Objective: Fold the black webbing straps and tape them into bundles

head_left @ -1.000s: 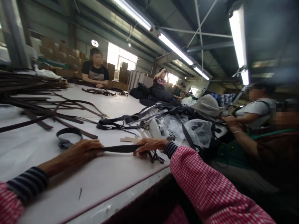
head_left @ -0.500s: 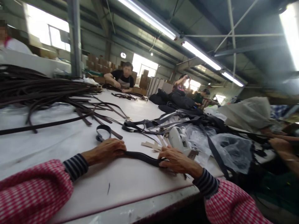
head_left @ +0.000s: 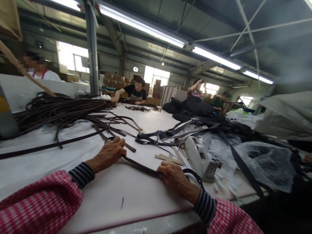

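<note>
My left hand point(head_left: 110, 154) rests on the white table point(head_left: 126, 201) with its fingers curled over one end of a dark strap point(head_left: 140, 165). The strap runs flat across the table to my right hand point(head_left: 175, 177), whose fingers are closed on its other end. Behind my left hand the strap's looped part is mostly hidden. Both my sleeves are red-and-white checked with striped cuffs.
A large heap of dark straps point(head_left: 63, 109) lies at the left. Black webbing point(head_left: 170, 131), cardboard pieces point(head_left: 169, 157), a white device point(head_left: 198, 156) and clear plastic bags point(head_left: 258, 159) crowd the right. Other people sit at the far end.
My view has swung left and my hands now sit further right in it. Both hands keep hold of the strap, and my left hand now covers the strap's loop.
</note>
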Available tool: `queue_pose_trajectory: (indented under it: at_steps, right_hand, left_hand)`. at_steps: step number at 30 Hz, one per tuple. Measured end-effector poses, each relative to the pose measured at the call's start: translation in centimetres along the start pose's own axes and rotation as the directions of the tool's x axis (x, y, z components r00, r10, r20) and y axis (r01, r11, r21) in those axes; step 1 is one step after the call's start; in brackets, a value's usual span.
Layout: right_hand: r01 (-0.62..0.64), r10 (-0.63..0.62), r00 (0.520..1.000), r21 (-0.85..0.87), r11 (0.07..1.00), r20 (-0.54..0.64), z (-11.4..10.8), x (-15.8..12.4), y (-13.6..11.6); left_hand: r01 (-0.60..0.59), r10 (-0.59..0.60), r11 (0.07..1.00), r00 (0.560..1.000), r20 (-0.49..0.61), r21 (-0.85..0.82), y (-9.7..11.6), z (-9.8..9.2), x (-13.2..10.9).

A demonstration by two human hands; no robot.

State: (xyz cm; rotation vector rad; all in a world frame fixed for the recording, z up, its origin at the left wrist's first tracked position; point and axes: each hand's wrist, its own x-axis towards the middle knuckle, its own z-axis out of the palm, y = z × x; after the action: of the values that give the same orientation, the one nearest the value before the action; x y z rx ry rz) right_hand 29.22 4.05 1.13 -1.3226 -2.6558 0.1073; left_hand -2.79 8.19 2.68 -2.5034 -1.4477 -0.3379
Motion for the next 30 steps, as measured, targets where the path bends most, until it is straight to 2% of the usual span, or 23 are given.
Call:
queue_pose_trajectory:
  at_steps: [6, 10, 14, 17, 20, 23, 27, 30]
  right_hand:
    - [0.038, -0.040, 0.998, 0.043, 0.998, 0.045, -0.9, -0.7, 0.0]
    - [0.072, -0.073, 0.994, 0.015, 0.997, 0.076, -1.7, -1.6, 0.2]
    - [0.100, -0.101, 0.992, 0.022, 0.995, 0.075, -2.0, -2.5, 0.8]
    - [0.110, -0.113, 0.992, 0.068, 0.992, 0.051, -2.0, -3.2, 1.7]
    - [0.093, -0.098, 0.994, 0.105, 0.990, 0.039, -2.0, -3.9, 2.7]
    - [0.071, -0.076, 0.996, 0.106, 0.992, 0.045, -2.3, -4.6, 3.6]
    - [0.040, -0.047, 0.996, 0.091, 0.995, 0.077, -3.1, -5.4, 4.3]
    - [0.015, -0.021, 0.994, 0.059, 0.998, 0.104, -3.8, -5.7, 4.4]
  left_hand:
    - [0.180, -0.192, 0.978, 0.975, 0.112, 0.105, -0.7, -0.1, 0.0]
    - [0.242, -0.251, 0.966, 0.962, 0.108, 0.089, -0.2, 0.0, 1.3]
    - [0.197, -0.195, 0.980, 0.972, 0.130, -0.003, 1.4, -0.4, 1.8]
    - [0.152, -0.142, 0.985, 0.981, 0.129, -0.076, 3.3, -0.4, 1.0]
    - [0.050, -0.033, 0.980, 0.995, 0.091, -0.192, 5.0, 0.1, -0.4]
    - [-0.057, 0.086, 0.946, 0.993, 0.079, -0.320, 5.8, 0.6, -1.3]
    - [-0.001, 0.046, 0.935, 0.992, 0.119, -0.355, 5.9, 0.6, -1.4]
    - [-0.010, 0.071, 0.939, 0.984, 0.164, -0.345, 5.8, 0.0, -0.9]
